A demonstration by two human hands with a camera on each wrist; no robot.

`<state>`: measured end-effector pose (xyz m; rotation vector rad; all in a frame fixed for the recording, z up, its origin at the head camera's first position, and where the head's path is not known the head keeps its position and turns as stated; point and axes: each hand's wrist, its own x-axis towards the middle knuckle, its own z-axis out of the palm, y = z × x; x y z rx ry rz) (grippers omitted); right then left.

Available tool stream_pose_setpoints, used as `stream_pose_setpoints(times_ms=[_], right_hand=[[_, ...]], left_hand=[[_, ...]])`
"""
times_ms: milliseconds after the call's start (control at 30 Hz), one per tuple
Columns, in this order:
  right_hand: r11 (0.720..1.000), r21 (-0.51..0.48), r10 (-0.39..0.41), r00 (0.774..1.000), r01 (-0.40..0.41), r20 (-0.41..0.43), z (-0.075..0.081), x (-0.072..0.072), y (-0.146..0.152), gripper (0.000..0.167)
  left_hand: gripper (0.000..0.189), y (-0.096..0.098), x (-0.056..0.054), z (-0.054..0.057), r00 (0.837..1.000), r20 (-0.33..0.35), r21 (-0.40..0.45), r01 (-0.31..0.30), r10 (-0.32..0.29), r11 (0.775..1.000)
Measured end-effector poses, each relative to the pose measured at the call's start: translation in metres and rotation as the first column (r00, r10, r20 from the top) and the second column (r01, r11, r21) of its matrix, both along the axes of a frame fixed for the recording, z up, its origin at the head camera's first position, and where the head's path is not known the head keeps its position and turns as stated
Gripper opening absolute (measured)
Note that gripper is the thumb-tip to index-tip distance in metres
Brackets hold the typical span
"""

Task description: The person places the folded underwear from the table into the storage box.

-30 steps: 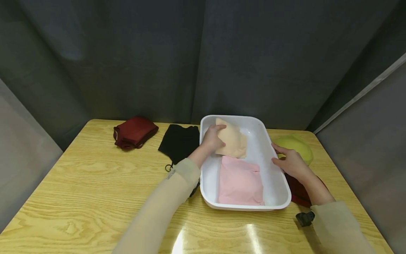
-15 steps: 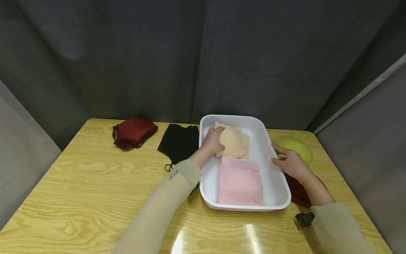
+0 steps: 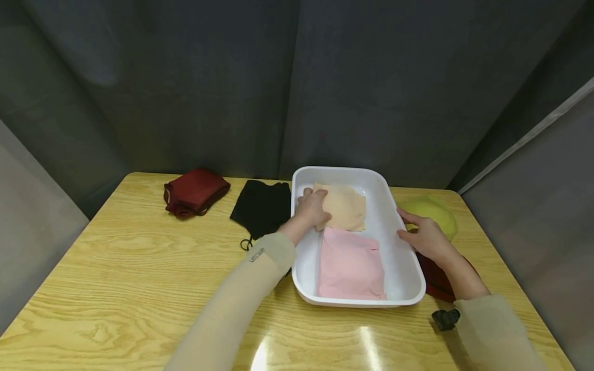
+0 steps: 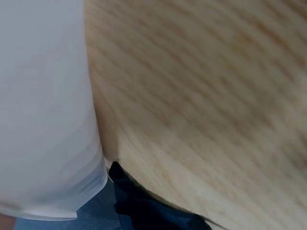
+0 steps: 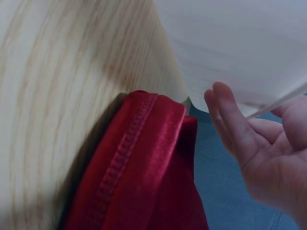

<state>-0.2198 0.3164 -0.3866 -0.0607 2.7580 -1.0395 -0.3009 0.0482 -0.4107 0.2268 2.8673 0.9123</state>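
A white plastic tray [image 3: 300, 278] with rounded corners stands at the back of the wooden table. Inside it, toward the back, lies a folded beige cloth [image 3: 345, 206]; a folded pink cloth [image 3: 351, 265] lies in front of that. My left hand [image 3: 312, 207] reaches over the tray's left rim and rests at the beige cloth's left edge, thumb and fingers spread apart. At the opposite rim, my right hand [image 3: 428, 238] holds the tray, its fingers along the outer wall in the right wrist view and its thumb at the rim. The left wrist view does not show the left fingers.
Left of the tray lie a black cloth item [image 3: 262, 208] with a thin loop and a folded dark red cloth bundle [image 3: 197, 191]. To the right are a yellow-green cloth item [image 3: 431, 214] and another dark red cloth item [image 5: 148, 158], partly under the right arm. Dark curtains [image 3: 209, 93] hang behind the table.
The beige cloth's raised back-left part has come down, and the cloth now lies flatter in the tray. My left hand has shifted slightly left; the right hand stays at the rim.
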Motion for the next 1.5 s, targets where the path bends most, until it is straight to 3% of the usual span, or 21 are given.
stream_pose_setpoints(times_ms=[367,533,1000,1500], right_hand=[[1.000,-0.002,0.012,1.000,-0.012,-0.020,-0.001,-0.001,0.001,0.066],[1.000,0.003,0.015,0.999,-0.015,-0.031,0.000,0.000,0.001,0.066],[1.000,0.012,0.002,1.000,-0.002,-0.021,-0.003,-0.002,0.001,0.066],[1.000,0.013,0.004,1.000,-0.003,-0.028,-0.003,-0.001,0.002,0.066]], left_hand=[[0.072,0.001,0.005,0.012,0.999,0.039,0.042,0.002,-0.004,0.999],[0.072,0.000,0.009,0.022,0.997,0.025,0.015,0.068,-0.069,0.998],[0.072,-0.015,0.023,0.051,0.993,0.030,0.171,0.107,-0.114,0.980],[0.071,-0.031,0.057,0.082,0.979,-0.065,0.177,0.204,-0.195,0.963]])
